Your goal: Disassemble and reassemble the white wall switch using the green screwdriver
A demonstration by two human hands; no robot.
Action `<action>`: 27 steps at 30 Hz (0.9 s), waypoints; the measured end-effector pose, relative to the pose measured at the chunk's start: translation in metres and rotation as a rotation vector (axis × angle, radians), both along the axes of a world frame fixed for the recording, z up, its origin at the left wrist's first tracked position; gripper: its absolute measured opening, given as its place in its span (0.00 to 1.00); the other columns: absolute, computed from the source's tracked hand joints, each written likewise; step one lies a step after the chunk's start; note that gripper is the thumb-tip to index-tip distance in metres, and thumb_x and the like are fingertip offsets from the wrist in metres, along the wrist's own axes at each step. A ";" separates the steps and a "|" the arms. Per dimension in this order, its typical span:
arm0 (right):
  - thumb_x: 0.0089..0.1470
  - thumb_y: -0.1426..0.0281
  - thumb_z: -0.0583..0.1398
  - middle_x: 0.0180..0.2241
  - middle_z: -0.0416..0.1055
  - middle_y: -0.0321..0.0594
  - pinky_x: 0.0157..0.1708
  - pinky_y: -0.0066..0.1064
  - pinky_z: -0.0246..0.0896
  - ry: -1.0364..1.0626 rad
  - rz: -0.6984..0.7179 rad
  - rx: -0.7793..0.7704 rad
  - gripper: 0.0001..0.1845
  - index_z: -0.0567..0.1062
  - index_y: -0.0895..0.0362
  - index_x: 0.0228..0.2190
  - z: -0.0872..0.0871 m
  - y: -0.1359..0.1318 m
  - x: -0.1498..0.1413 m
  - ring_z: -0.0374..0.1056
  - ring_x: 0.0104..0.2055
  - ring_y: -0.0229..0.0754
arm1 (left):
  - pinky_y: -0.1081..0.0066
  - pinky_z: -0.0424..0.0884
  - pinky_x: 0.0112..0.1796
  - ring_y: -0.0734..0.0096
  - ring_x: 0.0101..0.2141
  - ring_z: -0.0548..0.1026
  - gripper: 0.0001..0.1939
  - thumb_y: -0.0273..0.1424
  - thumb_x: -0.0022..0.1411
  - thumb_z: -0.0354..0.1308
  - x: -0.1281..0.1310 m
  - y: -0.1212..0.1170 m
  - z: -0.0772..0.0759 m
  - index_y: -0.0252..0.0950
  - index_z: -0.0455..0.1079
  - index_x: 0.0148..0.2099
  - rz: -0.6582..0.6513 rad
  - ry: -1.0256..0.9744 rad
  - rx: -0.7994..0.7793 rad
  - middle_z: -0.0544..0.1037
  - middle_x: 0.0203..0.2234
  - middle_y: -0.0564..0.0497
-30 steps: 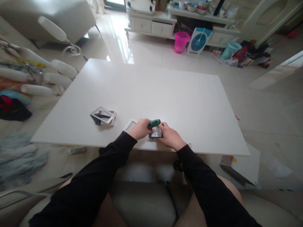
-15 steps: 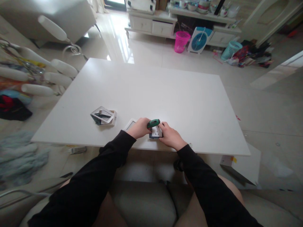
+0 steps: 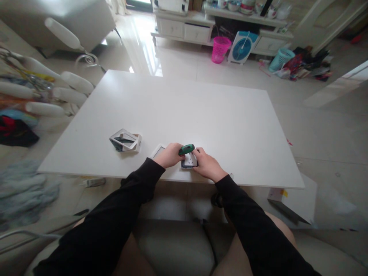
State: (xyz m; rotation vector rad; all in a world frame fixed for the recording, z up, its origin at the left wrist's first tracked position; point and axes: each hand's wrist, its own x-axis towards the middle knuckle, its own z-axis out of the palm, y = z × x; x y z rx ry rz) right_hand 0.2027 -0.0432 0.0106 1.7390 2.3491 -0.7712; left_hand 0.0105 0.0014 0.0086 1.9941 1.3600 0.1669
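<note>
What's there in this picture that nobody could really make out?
All in the head view:
- Green handle: its tip, hidden by the left hand or too small.
- Socket: right edge, under the right hand.
- Pale frame: near end, behind the left hand.
- Floor pile: blurred.

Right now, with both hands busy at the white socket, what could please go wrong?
The green-handled tool in the left hand might slip towards the fingers of the right hand, which are very close. The white socket sits near the table's near edge, so a push could perhaps drop it.
</note>
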 end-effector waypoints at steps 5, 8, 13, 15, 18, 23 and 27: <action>0.57 0.71 0.62 0.62 0.62 0.47 0.39 0.34 0.65 0.009 -0.004 -0.004 0.32 0.63 0.49 0.62 -0.001 0.000 0.001 0.74 0.47 0.50 | 0.70 0.60 0.32 0.69 0.26 0.70 0.05 0.25 0.58 0.63 -0.001 0.001 -0.001 0.33 0.75 0.29 0.035 0.012 -0.002 0.74 0.21 0.52; 0.57 0.71 0.62 0.62 0.62 0.47 0.39 0.34 0.65 0.017 -0.005 -0.005 0.33 0.63 0.49 0.62 -0.002 0.000 0.001 0.75 0.47 0.50 | 0.70 0.60 0.32 0.69 0.25 0.69 0.05 0.25 0.58 0.62 0.000 0.000 -0.002 0.33 0.75 0.28 0.040 0.032 -0.020 0.73 0.20 0.52; 0.56 0.71 0.62 0.62 0.62 0.47 0.39 0.35 0.65 0.030 -0.003 0.007 0.33 0.63 0.50 0.62 -0.004 0.000 0.002 0.75 0.47 0.51 | 0.70 0.58 0.31 0.72 0.25 0.67 0.08 0.24 0.56 0.62 0.001 0.000 -0.001 0.35 0.69 0.25 0.062 -0.021 -0.042 0.69 0.19 0.54; 0.56 0.71 0.62 0.62 0.62 0.48 0.40 0.36 0.66 0.027 -0.004 0.006 0.33 0.63 0.50 0.62 -0.003 0.000 0.002 0.75 0.47 0.51 | 0.70 0.57 0.31 0.73 0.25 0.66 0.11 0.27 0.55 0.63 -0.002 0.002 0.003 0.35 0.65 0.24 0.102 -0.074 -0.058 0.67 0.18 0.56; 0.56 0.71 0.62 0.64 0.61 0.49 0.43 0.37 0.67 0.016 -0.003 -0.004 0.35 0.63 0.50 0.64 -0.002 0.000 0.002 0.74 0.49 0.51 | 0.69 0.56 0.29 0.74 0.24 0.63 0.17 0.36 0.56 0.65 -0.006 0.007 0.014 0.37 0.61 0.24 0.267 -0.242 -0.086 0.64 0.18 0.57; 0.56 0.71 0.62 0.64 0.60 0.50 0.45 0.37 0.68 0.018 0.004 0.006 0.36 0.62 0.52 0.64 -0.003 0.000 0.002 0.74 0.50 0.52 | 0.73 0.50 0.21 0.79 0.20 0.59 0.15 0.40 0.58 0.59 -0.006 0.008 0.033 0.39 0.58 0.30 0.545 -0.941 -0.233 0.61 0.20 0.58; 0.57 0.72 0.62 0.62 0.62 0.49 0.43 0.36 0.67 0.024 0.010 0.011 0.34 0.63 0.51 0.63 -0.003 -0.001 0.002 0.74 0.48 0.50 | 0.75 0.47 0.19 0.81 0.19 0.57 0.20 0.37 0.51 0.66 0.002 0.001 0.037 0.39 0.54 0.27 0.559 -1.243 -0.210 0.57 0.19 0.61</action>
